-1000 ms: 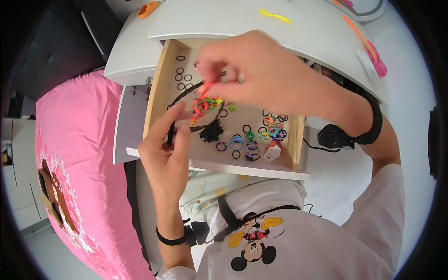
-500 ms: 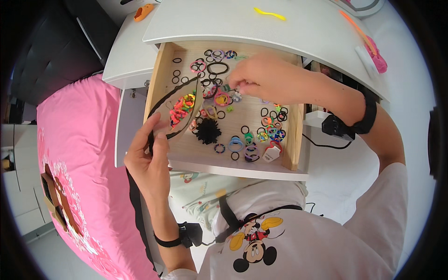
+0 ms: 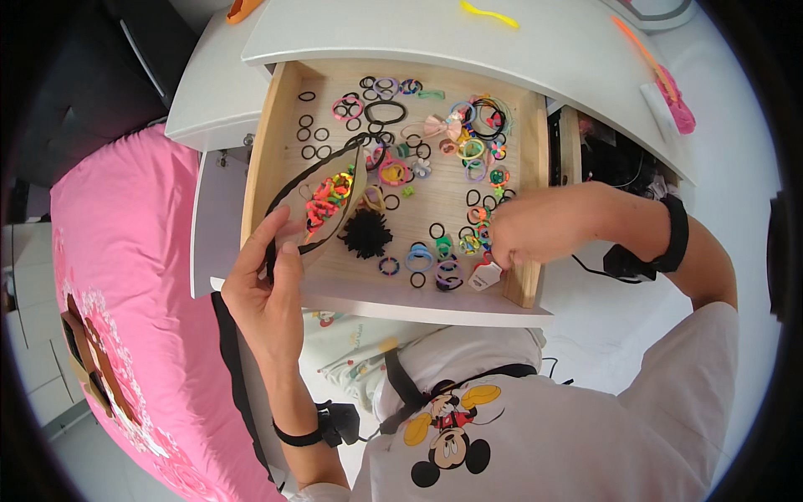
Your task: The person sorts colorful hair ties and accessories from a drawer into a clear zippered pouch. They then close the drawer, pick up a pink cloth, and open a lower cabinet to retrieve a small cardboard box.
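My left hand [image 3: 272, 289] pinches the near edge of a see-through pouch [image 3: 294, 186] with black trim, its mouth gaping over the drawer's left side. Bright pink, orange and yellow hair ties [image 3: 326, 205] lie inside it. At the right side of the open wooden drawer [image 3: 533, 159], my right hand [image 3: 539, 227] reaches down with fingers closed, touching a cluster of coloured hair ties [image 3: 478, 230] beside a white card tag [image 3: 485, 276]. The hand hides whatever is between its fingertips. A fluffy black scrunchie [image 3: 366, 233] and a pink bow [image 3: 443, 127] also lie in the drawer.
Small black hair ties [image 3: 321, 134] are scattered in the drawer. On the white desktop [image 3: 368, 29] above lie a yellow stick-like item [image 3: 490, 14] and a pink item with an orange handle [image 3: 679, 105]. A pink-covered bed [image 3: 125, 217] stands left.
My right hand has moved from the drawer's middle toward its near right corner, uncovering the bow and hair ties at the back right. My left hand still holds the pouch.
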Tool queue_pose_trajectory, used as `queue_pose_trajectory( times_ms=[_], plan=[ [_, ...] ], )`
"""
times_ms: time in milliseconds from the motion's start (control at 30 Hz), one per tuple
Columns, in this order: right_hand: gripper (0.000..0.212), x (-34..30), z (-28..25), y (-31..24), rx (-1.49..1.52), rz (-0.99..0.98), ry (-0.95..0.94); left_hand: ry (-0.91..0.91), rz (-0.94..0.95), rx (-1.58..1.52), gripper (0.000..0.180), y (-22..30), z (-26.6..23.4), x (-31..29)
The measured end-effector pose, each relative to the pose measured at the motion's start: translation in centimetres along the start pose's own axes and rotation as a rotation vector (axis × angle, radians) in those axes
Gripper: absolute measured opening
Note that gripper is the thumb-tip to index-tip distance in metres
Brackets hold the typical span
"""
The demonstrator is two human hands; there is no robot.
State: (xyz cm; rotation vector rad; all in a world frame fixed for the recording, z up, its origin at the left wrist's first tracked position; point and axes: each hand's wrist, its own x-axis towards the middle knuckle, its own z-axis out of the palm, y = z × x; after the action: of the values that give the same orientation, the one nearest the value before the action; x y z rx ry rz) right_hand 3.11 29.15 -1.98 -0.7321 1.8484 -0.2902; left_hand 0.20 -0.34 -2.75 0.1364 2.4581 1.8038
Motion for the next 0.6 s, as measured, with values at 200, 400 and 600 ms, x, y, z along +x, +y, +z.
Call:
queue_pose_trajectory(
  times_ms=[200, 400, 600],
  plan=[
    [0.032, 1.8, 2.2, -0.7, 0.071, -0.119, 0.182, -0.019, 0.006, -0.019, 0.031, 0.1, -0.1, 0.3],
    [0.027, 0.9, -1.7, 1.2, 0.127, 0.014, 0.740, 0.009, 0.020, -0.022, 0.031, -0.3, -0.4, 0.2],
    [0.026, 0.5, -1.6, 1.8, 0.121, 0.083, 0.856, 0.076, 0.074, 0.008, 0.029, -0.4, -1.0, 0.4]
  ],
)
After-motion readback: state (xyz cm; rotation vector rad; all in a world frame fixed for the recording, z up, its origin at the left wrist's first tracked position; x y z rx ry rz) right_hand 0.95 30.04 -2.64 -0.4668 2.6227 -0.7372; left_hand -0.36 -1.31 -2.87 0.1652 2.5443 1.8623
